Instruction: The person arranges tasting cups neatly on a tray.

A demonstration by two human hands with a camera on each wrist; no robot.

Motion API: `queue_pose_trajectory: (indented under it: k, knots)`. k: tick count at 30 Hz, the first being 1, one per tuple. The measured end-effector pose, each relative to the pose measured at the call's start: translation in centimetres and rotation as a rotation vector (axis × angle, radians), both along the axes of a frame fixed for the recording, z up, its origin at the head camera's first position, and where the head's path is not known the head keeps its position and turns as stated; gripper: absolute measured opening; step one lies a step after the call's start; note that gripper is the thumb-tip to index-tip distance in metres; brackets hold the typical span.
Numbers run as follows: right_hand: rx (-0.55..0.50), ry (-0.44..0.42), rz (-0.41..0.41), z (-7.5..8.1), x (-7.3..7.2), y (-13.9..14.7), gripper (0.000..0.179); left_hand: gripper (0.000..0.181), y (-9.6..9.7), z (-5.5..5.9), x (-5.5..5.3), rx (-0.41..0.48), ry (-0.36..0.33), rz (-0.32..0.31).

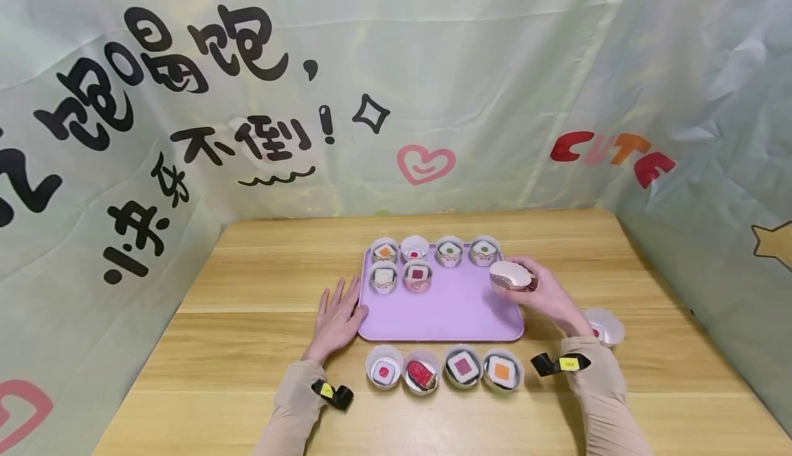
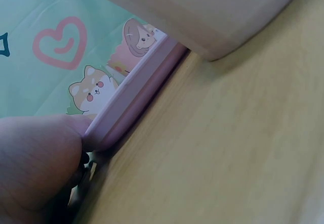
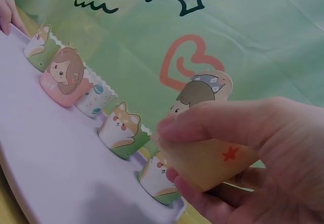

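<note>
My right hand [image 1: 547, 298] grips a paper baking cup [image 1: 510, 276] above the right side of a lilac tray [image 1: 454, 315]. In the right wrist view, thumb and fingers pinch this yellowish cup [image 3: 202, 161], which carries a cartoon face and a red star; the cup is tilted and its contents are hidden. My left hand [image 1: 337, 318] lies with fingers spread at the tray's left edge, its thumb against the rim in the left wrist view. Toward the back of the tray stand several cups, among them a pink one [image 1: 417, 276], holding sushi-like pieces.
In front of the tray is a row of several filled cups, including one with a red-topped piece [image 1: 422, 373] and one with an orange-centred piece [image 1: 504, 372]. Another cup [image 1: 609, 325] stands beyond my right wrist. A printed cloth [image 1: 482, 84] encloses the wooden table [image 1: 235, 346].
</note>
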State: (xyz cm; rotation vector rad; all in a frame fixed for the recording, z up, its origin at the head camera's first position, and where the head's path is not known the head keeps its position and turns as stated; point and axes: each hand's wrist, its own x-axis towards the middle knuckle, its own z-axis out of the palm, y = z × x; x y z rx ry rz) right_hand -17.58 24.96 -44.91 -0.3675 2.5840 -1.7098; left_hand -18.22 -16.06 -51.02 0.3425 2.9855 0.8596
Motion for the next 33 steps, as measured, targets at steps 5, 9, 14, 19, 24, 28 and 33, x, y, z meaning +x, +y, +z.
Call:
queue_pose_trajectory:
  k: [5,9,14,19,24,28,33]
  knots:
    - [-0.012,-0.008,0.03,0.0,-0.2,-0.2,0.065,0.062,0.1,0.0,-0.1,0.001,0.0,-0.005]
    - [0.028,-0.019,0.035,0.3,-0.4,-0.5,0.065,0.062,0.2,-0.1,-0.2,-0.004,-0.001,-0.005]
    - [0.081,-0.047,0.048,0.5,-1.2,-0.9,0.063,0.063,0.1,-0.1,-0.2,0.001,-0.001,-0.001]
    - [0.135,-0.001,0.085,0.5,-2.0,-1.6,0.063,0.063,0.1,-0.1,-0.1,-0.004,-0.004,-0.002]
    - [0.182,0.01,0.126,0.6,-2.6,-2.3,0.067,0.062,0.0,-0.1,-0.1,-0.004,-0.003,-0.003]
    - [0.205,0.007,0.146,0.9,-2.9,-3.0,0.067,0.062,0.0,0.0,0.0,-0.003,-0.005,-0.002]
    - [0.222,0.016,0.153,1.1,-3.3,-3.5,0.063,0.062,0.0,0.0,-0.1,-0.001,-0.007,-0.002]
